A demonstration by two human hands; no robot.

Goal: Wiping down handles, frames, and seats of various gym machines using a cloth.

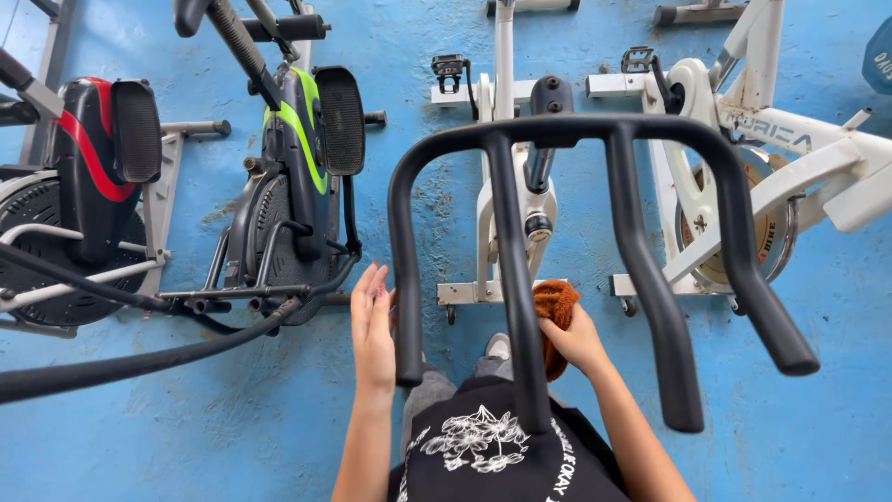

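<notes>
Orange cloth bunched in right hand, fingers closed round it, pressed against inner left bar of black handlebar. Left hand open and flat, fingers straight, just beside handlebar's outer left end. White bike below; blue floor all around; black-and-green machine off left.

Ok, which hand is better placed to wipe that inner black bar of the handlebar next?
The right hand. It already grips the orange cloth pressed against the inner bar of the black handlebar. The left hand is open, holds nothing and sits by the outer left bar.
</notes>
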